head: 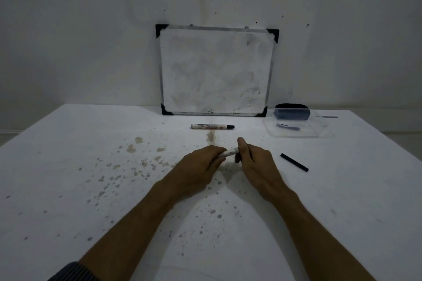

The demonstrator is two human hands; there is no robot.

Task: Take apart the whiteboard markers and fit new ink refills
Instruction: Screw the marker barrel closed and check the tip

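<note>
A white whiteboard marker [230,152] is held level just above the table, gripped at both ends. My left hand [201,166] closes around its left part and my right hand [255,162] around its right end, which is hidden by the fingers. A second marker [212,126] with a white printed barrel and black cap lies on the table further back, cap to the right. A black ink refill stick [294,162] lies on the table to the right of my right hand.
A small whiteboard [215,70] leans against the wall at the table's back edge. A clear plastic tray [296,125] at the back right holds a dark eraser [292,113] and a dark small piece. The white table [91,166] is stained with brown and grey spots.
</note>
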